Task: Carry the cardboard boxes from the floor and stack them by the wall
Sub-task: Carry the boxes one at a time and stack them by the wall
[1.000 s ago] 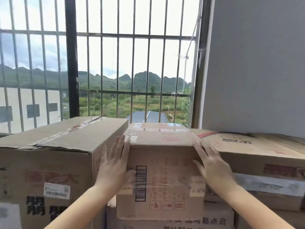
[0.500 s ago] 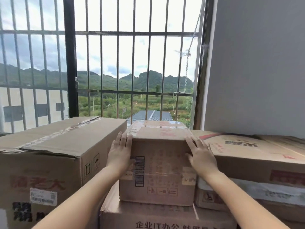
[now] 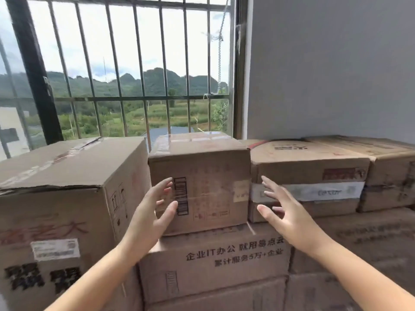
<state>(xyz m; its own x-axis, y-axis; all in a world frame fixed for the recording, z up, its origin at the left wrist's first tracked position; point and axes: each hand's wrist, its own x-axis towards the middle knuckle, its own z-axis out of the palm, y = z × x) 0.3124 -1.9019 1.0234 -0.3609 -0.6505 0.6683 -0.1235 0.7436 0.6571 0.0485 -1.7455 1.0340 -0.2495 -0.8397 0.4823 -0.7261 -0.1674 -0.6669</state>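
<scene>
A small cardboard box [image 3: 208, 173] with a barcode sits on top of a wider printed box [image 3: 215, 263] in the stack by the window. It is wedged between a large box [image 3: 67, 194] on the left and a taped flat box [image 3: 310, 173] on the right. My left hand [image 3: 155, 212] hovers in front of the small box's left front corner, fingers spread, holding nothing. In front of the seam between the small box and the taped box is my right hand [image 3: 283, 209], also spread with nothing in it.
A barred window [image 3: 125, 70] stands behind the stack, and a grey wall [image 3: 332, 68] rises at the right. More cardboard boxes [image 3: 381, 167] fill the right side and the rows below.
Both hands have come off the sides of the small box and pulled back toward me. The box stays in its slot on the stack.
</scene>
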